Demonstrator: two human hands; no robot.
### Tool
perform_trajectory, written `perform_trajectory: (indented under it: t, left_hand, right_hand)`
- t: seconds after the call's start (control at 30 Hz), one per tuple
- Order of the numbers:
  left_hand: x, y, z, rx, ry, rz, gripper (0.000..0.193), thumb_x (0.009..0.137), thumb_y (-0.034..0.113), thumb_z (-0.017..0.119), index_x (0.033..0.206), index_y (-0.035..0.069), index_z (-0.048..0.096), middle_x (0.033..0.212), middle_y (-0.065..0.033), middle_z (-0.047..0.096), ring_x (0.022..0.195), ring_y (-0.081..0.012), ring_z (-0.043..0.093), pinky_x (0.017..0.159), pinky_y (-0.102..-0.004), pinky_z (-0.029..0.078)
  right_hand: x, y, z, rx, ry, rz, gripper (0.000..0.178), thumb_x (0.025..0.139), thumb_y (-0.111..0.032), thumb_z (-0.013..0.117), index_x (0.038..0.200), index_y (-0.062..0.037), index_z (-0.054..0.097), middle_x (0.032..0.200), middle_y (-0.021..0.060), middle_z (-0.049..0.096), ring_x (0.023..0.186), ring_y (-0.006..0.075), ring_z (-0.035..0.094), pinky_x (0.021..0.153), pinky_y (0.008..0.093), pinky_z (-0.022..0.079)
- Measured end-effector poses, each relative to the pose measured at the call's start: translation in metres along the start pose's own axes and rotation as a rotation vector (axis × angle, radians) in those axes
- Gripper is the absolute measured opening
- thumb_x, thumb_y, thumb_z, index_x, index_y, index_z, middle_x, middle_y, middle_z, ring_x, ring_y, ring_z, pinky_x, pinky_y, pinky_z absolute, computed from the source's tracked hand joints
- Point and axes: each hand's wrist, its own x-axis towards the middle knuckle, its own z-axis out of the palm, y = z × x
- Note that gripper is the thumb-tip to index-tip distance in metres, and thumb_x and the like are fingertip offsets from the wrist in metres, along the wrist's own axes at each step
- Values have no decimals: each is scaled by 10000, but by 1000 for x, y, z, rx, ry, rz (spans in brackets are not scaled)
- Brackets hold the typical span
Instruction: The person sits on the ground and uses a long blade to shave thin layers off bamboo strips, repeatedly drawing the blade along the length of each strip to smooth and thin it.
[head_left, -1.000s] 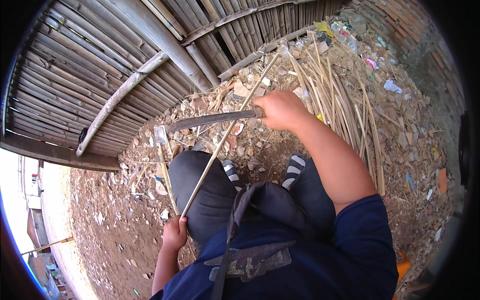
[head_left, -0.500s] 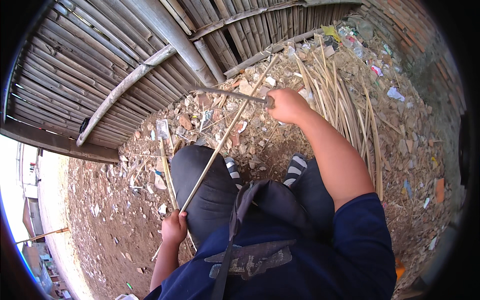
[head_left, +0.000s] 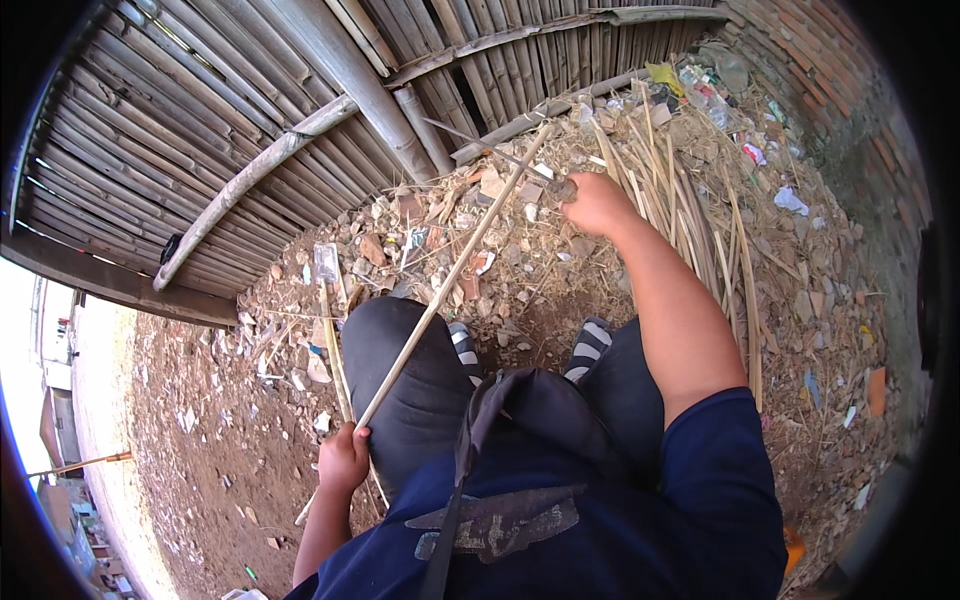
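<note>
My left hand is closed round the near end of a long pale bamboo strip. The strip slants up across my left knee, its far end over the rubble ahead. My right hand grips the dark handle of a long, thin-bladed knife. Its blade points up and left, crossing the strip close to the far end; whether they touch I cannot tell. Beside my left leg, other bamboo strips lie on the ground, partly hidden by my left hand and leg.
A bundle of split bamboo strips lies to the right of my right arm. Ahead and left rises a slatted bamboo wall; a brick wall stands at the right. Stones and litter cover the ground round my feet.
The knife has moved up and right, and its blade now crosses the bamboo strip nearer the far end. My left hand keeps hold of the strip almost in the same place.
</note>
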Motion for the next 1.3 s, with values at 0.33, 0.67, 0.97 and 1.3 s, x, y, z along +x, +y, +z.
perform_trajectory:
  t: [0.33, 0.67, 0.97, 1.3]
  left_hand:
    - [-7, -2, 5, -19, 37, 27, 341, 1032, 307, 542, 822, 39, 535, 634, -250, 599, 634, -489, 618, 583, -570, 470]
    - [-7, 4, -1, 25, 7, 3, 327, 1020, 300, 566, 819, 43, 535, 636, -238, 609, 632, -471, 625, 582, -562, 477]
    - [3, 3, -15, -8, -38, 17, 372, 1023, 333, 555, 794, 40, 549, 633, -243, 600, 633, -486, 616, 577, -567, 470]
    - [5, -7, -7, -17, -27, 22, 414, 1034, 358, 539, 778, 32, 545, 624, -238, 597, 643, -481, 622, 587, -559, 477]
  right_hand:
    - [-17, -41, -16, -246, -169, -102, 285, 811, -155, 670, 1081, -71, 708, 1011, 153, 741, 952, 315, 720, 849, 446, 574]
    - [-17, -33, -13, -220, -23, -184, 196, 842, -186, 685, 1002, -75, 708, 960, 159, 730, 942, 347, 704, 822, 481, 550]
    - [-10, -12, -3, -183, -157, -93, 311, 828, -181, 694, 1135, -140, 724, 1089, 156, 726, 999, 330, 704, 893, 452, 560]
    - [2, 9, -2, 2, 45, 85, 318, 827, -159, 663, 1134, -89, 710, 1035, 159, 729, 978, 333, 702, 869, 454, 557]
